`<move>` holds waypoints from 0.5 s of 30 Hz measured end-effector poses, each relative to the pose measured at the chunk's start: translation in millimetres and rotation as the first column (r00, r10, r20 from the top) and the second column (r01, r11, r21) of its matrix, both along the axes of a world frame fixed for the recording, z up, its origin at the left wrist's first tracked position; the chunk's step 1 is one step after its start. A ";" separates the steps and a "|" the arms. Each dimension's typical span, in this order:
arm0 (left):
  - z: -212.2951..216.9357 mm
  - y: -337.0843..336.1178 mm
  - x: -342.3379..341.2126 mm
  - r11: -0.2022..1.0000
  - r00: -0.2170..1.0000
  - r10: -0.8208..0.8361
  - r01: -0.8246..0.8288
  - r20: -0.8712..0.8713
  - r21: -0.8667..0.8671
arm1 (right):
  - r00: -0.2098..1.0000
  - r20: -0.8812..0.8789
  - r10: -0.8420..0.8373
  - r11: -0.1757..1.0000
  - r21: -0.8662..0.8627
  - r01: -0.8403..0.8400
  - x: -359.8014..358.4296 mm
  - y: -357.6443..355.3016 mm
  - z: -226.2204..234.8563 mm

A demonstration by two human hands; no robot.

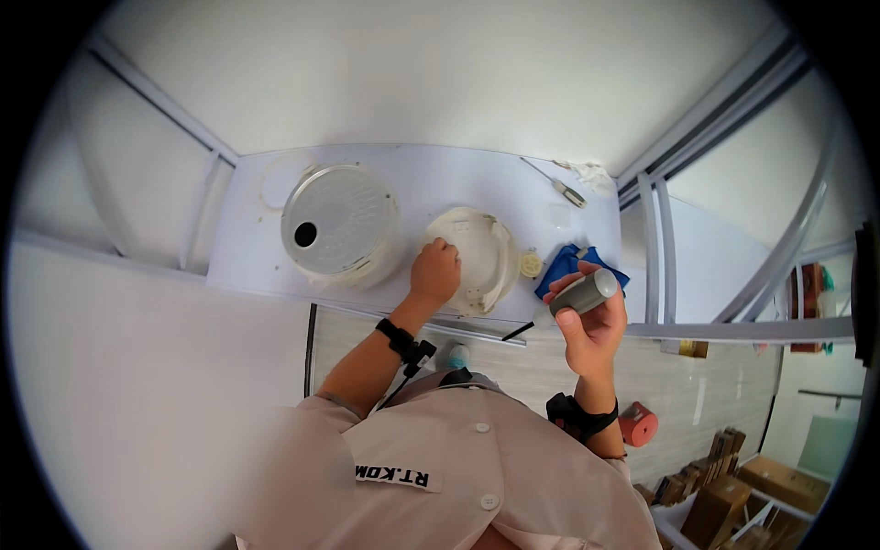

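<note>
A round white plastic lid (458, 225) with a curved raised handle lies on the table, its underside details partly visible. My left hand (435, 272) is closed over its left rim, the fingertips hidden. Raised above the table's front edge, my right hand (591, 328) grips a thick grey cylindrical handle (584, 293) with a pale rounded end. A short black rod (518, 331) shows to its lower left; I cannot tell whether it joins the handle. Left of the lid stands a round white appliance body (344, 220) with a silver metal top and a dark round hole.
A screwdriver (568, 193) lies at the back right, near crumpled white material (591, 174). A small cream disc (531, 265) and a blue cloth-like bundle (561, 266) sit right of the lid. Metal frame posts (653, 247) border the table. On the floor is a red roll (638, 424).
</note>
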State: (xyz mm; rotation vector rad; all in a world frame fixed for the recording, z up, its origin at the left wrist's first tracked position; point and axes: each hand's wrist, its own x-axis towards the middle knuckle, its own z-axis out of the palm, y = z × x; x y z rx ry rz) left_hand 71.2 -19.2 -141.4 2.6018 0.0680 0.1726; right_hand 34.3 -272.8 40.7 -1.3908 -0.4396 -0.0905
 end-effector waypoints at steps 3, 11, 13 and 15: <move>-5.4 -2.2 -1.8 1.000 0.999 0.023 -0.023 0.039 0.005 | 0.996 0.008 0.091 0.996 -0.016 -0.091 3.6 3.2 -4.1; -5.5 -4.3 -6.8 0.999 0.983 -0.044 0.046 0.178 -0.006 | 0.994 0.065 0.089 0.995 -0.053 -0.086 10.9 20.0 -5.6; -1.6 -6.7 -9.2 0.994 0.980 -0.061 0.077 0.187 -0.079 | 0.985 0.153 0.080 0.986 -0.155 -0.056 16.3 20.3 -8.6; 14.1 -9.6 -14.6 0.973 0.984 -0.074 0.107 0.164 -0.204 | 0.977 0.201 0.070 0.979 -0.204 -0.028 18.8 21.4 -9.2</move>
